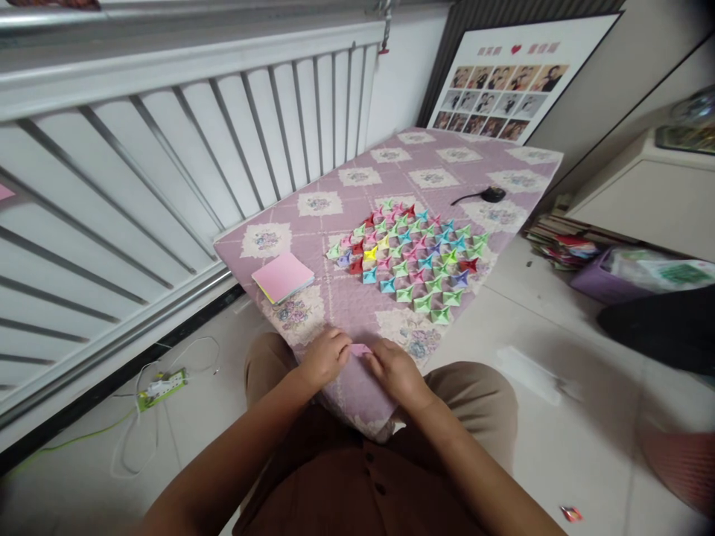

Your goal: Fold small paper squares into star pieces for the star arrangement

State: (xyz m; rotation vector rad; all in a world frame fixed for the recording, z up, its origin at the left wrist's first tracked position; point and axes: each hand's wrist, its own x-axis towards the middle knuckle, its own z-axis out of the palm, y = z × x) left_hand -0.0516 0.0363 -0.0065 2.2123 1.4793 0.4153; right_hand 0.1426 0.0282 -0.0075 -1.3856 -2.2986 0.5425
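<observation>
A small folded piece of pink paper (360,349) is stretched between my hands at the near corner of the table. My left hand (327,357) pinches its left end, fingers curled. The right end is pinched by my right hand (395,370), with the thumb beneath my bent fingers. Beyond my hands, rows of small folded paper pieces (416,254) in green, pink, blue, red, yellow and purple stand on the cloth. To the left lies a stack of square paper sheets (283,277), pink on top.
A patterned purple tablecloth (357,383) covers the table. A black object with a thin stem (492,194) lies at the far right. A white radiator (223,141) borders the left side. On the floor are a power strip (163,387) with cables and a purple bin (597,279).
</observation>
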